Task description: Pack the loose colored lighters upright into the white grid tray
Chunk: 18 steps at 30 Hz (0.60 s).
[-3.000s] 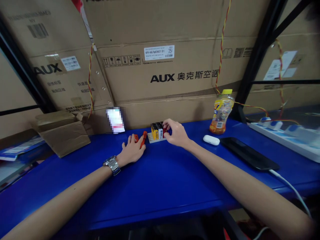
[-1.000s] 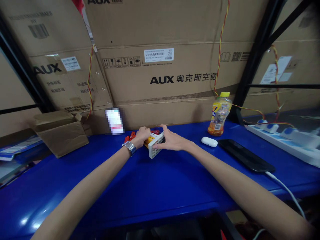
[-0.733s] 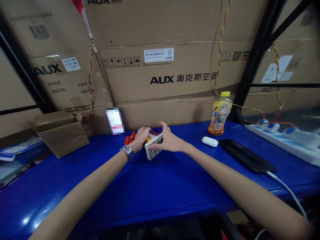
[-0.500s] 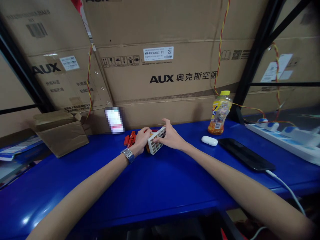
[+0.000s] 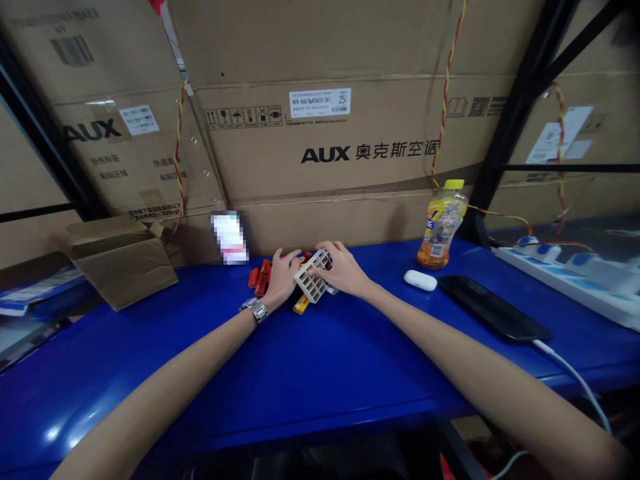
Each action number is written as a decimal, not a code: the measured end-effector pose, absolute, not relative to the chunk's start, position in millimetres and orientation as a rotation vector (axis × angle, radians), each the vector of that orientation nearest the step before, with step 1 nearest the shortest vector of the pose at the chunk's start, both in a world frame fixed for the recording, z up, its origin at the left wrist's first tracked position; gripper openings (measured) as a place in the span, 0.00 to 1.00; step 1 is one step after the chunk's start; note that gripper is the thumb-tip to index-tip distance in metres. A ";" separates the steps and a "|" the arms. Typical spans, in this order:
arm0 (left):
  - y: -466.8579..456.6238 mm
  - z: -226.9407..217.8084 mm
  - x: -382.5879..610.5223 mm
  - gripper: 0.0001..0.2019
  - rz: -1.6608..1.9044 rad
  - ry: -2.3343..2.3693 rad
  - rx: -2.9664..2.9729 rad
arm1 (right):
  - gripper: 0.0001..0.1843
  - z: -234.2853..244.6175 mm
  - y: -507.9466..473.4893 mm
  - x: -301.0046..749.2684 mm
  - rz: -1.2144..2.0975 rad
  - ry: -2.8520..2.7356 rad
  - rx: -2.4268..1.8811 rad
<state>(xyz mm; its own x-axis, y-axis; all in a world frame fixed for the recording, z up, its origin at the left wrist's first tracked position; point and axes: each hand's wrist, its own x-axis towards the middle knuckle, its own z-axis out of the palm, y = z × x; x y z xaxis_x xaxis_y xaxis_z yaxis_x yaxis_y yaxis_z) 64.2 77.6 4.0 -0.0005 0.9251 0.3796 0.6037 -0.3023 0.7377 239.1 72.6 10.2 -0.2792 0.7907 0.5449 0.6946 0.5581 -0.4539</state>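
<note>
**Two bare hands at a white plastic grid rack [image 5: 313, 276], held tilted above a glossy blue table [image 5: 200, 380].** The rack stands empty in its visible cells, and its contents lie loose on the table around the hands. The right hand [image 5: 341, 271] is closed around the rack's right end, with the fingers curled over its upper edge. The left hand [image 5: 283, 280], with a steel link wristwatch [image 5: 255, 310] on its wrist, is partly closed just left of the rack. Its fingertips reach the rack's left end, though the view is too small to show whether they grip it.

Just left of the left hand lies a small heap of red disposable lighters [image 5: 261, 279]. A yellow disposable lighter [image 5: 301, 305] lies just below the rack, between the two hands; other pieces beneath the rack are partly hidden and hard to identify.

Well right of the right hand stand a yellow-capped plastic bottle [image 5: 441, 227], a white earbud case [image 5: 420, 281] and a black smartphone [image 5: 490, 308]. Well left of the left hand sits an open cardboard box [image 5: 120, 263].
</note>
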 end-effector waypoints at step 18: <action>63.9 7.5 72.9 0.15 1.512 1.306 1.786 | 0.29 10.0 77.3 233.5 0.088 -1.904 -1.214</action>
<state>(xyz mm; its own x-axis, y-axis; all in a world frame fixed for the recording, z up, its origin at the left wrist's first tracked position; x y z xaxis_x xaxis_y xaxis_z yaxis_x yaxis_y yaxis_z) 72.9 63.9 7.5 -0.0540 0.8668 0.4957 0.3644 -0.4451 0.8180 233.5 77.3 10.0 -0.1637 0.7702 0.6164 0.7101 0.5258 -0.4684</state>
